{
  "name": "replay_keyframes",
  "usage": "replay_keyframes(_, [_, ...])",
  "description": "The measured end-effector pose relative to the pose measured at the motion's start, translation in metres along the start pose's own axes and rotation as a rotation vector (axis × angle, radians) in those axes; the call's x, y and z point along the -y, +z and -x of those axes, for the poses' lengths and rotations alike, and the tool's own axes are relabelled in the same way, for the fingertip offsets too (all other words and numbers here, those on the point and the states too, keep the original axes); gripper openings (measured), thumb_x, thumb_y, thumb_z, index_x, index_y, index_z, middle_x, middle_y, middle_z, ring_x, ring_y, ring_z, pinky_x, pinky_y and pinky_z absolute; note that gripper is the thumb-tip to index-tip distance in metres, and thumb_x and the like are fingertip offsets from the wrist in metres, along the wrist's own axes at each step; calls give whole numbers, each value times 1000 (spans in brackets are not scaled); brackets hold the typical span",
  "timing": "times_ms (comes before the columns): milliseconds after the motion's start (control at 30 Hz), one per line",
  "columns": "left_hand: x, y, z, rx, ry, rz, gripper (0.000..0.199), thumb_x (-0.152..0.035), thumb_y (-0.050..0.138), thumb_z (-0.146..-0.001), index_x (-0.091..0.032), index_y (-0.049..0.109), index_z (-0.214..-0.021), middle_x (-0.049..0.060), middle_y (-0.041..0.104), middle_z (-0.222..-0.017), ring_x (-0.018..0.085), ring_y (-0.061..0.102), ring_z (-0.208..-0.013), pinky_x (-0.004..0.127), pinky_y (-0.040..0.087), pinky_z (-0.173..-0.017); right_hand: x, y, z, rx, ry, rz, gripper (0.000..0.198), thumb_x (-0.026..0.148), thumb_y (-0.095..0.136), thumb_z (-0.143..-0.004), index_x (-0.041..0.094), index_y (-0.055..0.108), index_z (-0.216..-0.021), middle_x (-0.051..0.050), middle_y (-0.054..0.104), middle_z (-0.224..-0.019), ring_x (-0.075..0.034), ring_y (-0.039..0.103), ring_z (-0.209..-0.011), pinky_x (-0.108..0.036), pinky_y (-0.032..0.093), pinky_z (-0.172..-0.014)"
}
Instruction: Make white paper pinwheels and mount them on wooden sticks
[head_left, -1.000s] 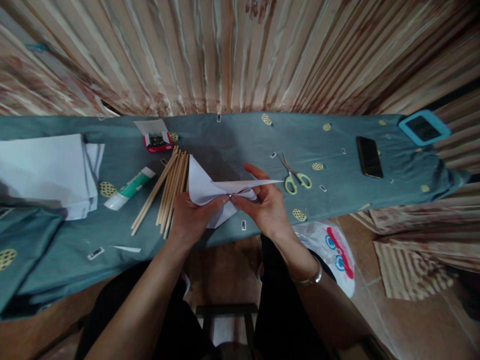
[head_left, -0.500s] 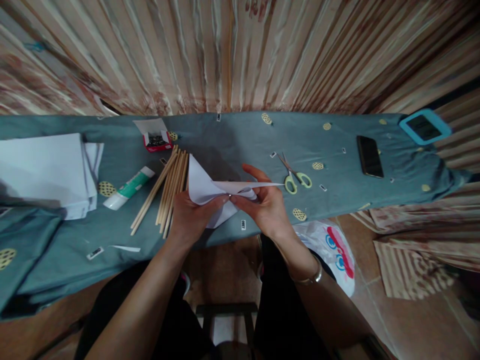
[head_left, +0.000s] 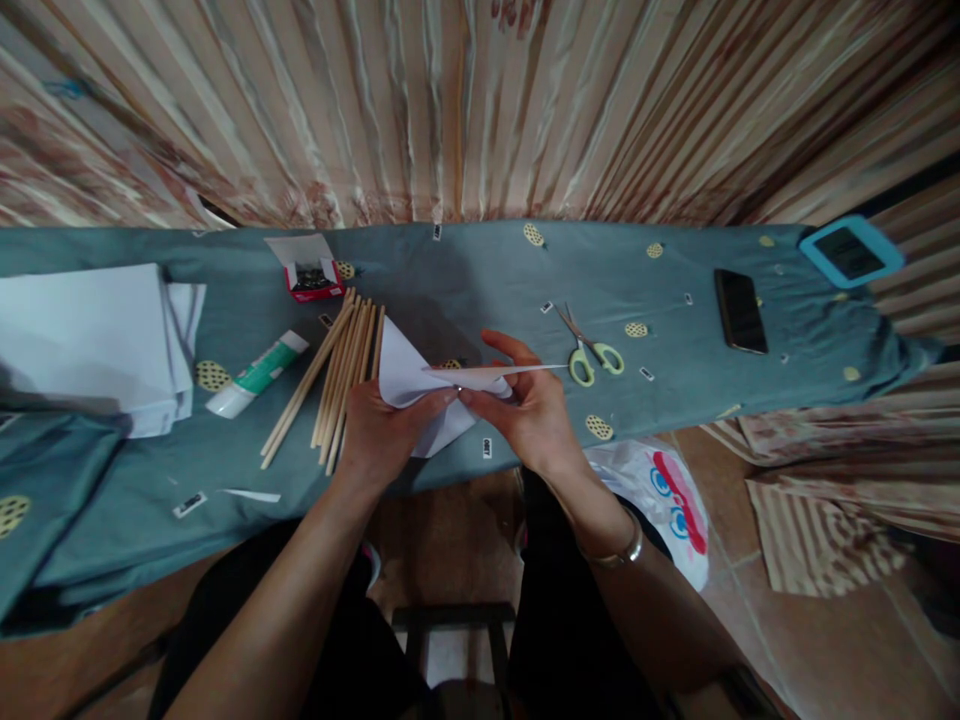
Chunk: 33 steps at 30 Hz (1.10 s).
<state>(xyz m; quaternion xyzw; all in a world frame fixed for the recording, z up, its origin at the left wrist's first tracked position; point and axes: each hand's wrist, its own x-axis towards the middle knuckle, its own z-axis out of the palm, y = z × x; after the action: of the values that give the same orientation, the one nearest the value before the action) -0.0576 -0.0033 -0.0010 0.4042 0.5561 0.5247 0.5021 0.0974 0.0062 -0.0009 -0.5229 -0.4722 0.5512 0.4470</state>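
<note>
Above the near edge of the cloth, a white paper pinwheel with folded corners is held between both hands. My left hand grips its left side, thumb pressed near the middle. My right hand pinches the paper's right side; its thumb tip meets the left one and its index finger sticks out behind. A tiny shiny spot, perhaps a pin head, shows between the thumbs. The fingers under the paper are hidden. Wooden sticks lie just left of the paper, and green-handled scissors lie to the right.
On the cloth-covered table are an open red box of small dark metal pieces, a green-and-white glue tube, a paper stack, a paper strip, a phone and a blue-framed device. A plastic bag sits below.
Both hands stay on the pinwheel with thumbs together. The paper has tilted slightly, and its upper flap has shifted a little. Nothing else has visibly moved.
</note>
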Motion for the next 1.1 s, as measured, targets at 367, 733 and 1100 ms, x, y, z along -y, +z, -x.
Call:
replay_keyframes(367, [0, 1, 1, -20, -1, -5, 14, -18, 83, -60, -19, 76, -72, 2, 76, -71, 19, 68, -63, 29, 56, -61, -1, 2, 0, -16, 22, -18, 66, 26, 79, -63, 18, 55, -124, 1, 69, -77, -17, 65, -69, -31, 53, -65])
replay_keyframes(733, [2, -1, 1, -6, 0, -60, 16, -25, 83, -62, -18, 77, -75, 4, 76, -73, 19, 69, -66, 30, 56, -62, 0, 4, 1, -17, 18, -31, 66, 30, 79, -63, 17, 54, -123, 4, 67, -69, -15, 62, -61, -28, 52, -57])
replay_keyframes(1100, [0, 0, 0, -18, -11, -34, 14, -20, 83, -60, -16, 76, -72, 2, 76, -69, 18, 67, -61, 27, 54, -58, -1, 3, 1, -19, 38, -68, 63, 26, 79, -63, 18, 56, -121, 2, 72, -76, -16, 68, -67, -29, 55, -62])
